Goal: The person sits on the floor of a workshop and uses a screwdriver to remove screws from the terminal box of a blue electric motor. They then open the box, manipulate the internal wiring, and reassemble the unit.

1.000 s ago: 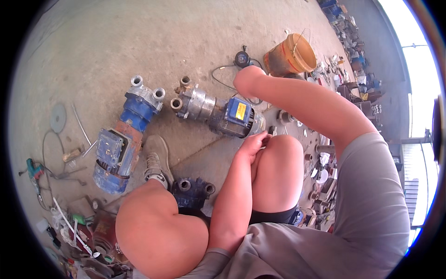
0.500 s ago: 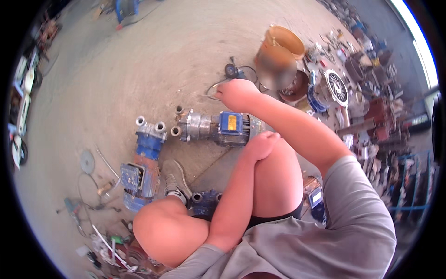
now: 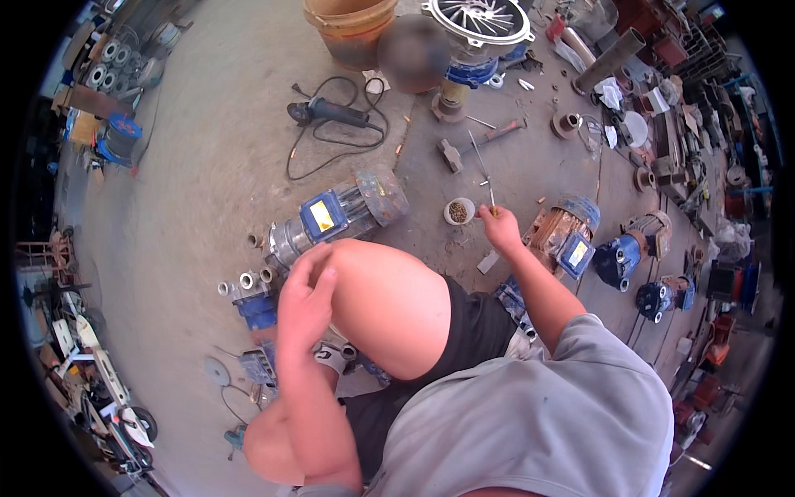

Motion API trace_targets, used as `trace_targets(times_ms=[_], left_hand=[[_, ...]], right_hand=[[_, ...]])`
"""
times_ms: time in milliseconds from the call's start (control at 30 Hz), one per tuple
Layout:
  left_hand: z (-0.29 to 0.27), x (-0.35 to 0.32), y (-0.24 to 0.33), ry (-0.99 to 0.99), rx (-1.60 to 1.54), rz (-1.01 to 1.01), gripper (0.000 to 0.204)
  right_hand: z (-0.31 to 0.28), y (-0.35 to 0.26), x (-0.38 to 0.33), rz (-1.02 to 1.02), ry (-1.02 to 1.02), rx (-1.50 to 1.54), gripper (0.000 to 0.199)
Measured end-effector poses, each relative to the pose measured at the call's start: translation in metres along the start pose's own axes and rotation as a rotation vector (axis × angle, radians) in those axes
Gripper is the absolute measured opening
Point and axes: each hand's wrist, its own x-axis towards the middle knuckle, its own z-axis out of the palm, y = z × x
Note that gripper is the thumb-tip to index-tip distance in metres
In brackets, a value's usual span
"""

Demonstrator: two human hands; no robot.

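Note:
My right hand [image 3: 499, 230] is closed in a pinch on a thin, light rod-like tool [image 3: 491, 195] with a yellowish part at the fingers; its exact kind is unclear. Just left of that hand stands a small white cup [image 3: 448, 217] holding small brownish bits. My left hand [image 3: 305, 302] is at my bent knee, thumb and fingers apart, with nothing visible in it. Beyond the knee lies a motor [image 3: 354, 205] with a blue terminal box and a silver pump end. A blue pump motor [image 3: 257, 313] lies left of my left hand, partly hidden by my arm.
An angle grinder [image 3: 341, 113] with a looped cord lies ahead, near a rusty orange bucket [image 3: 352, 37]. A hammer [image 3: 451, 156] rests beyond the cup. Rusty motor [image 3: 556, 230] and blue motor [image 3: 617, 258] lie to the right. A large finned silver wheel [image 3: 480, 18] stands at the back.
The view has swung to the right. My right hand, with the thin tool, has gone from above the near motor to beside the cup. My left hand's fingers have spread at the knee.

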Motion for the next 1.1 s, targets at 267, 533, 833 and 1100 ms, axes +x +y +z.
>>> trace_targets(times_ms=[267, 533, 833, 1100], left_hand=[[-0.039, -0.071, 0.052, -0.126, 0.103, -0.04, 0.039], [-0.029, -0.104, 0.055, -0.126, 0.407, 0.056, 0.045], [0.0, -0.104, 0.042, 0.359, 0.537, 0.408, 0.104], [-0.027, -0.133, 0.044, 0.54, -0.055, 0.206, 0.091]], right_hand=[[0.057, -0.003, 0.024, -0.286, -0.234, -0.695, 0.029], [0.063, -0.03, 0.015, -0.577, -0.195, -0.514, 0.021], [0.008, -0.329, -0.155, -1.269, -0.339, -0.074, 0.017], [0.082, -0.38, -0.226, -1.245, -0.927, 0.466, 0.022]])
